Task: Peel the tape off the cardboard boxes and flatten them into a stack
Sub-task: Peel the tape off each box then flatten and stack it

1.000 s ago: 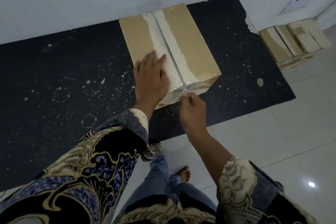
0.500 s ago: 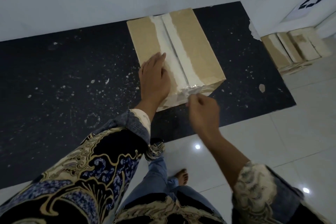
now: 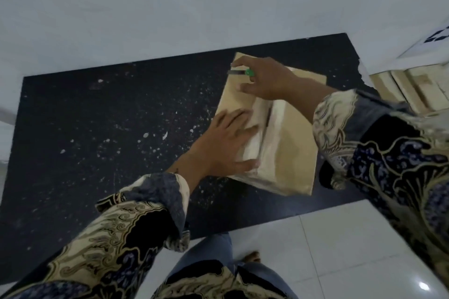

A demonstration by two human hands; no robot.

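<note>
The box sits on the black mat. The left hand lies flat and spread on top, holding it down. The right hand pinches a small cutter (green part showing) at the far end. This looks like the tape step. Next, I think, draw the cutter gently along the tape.

box: matt brown cardboard | tape: glossy whitish plastic | mat: matt black, speckled | floor tiles: glossy white
</note>
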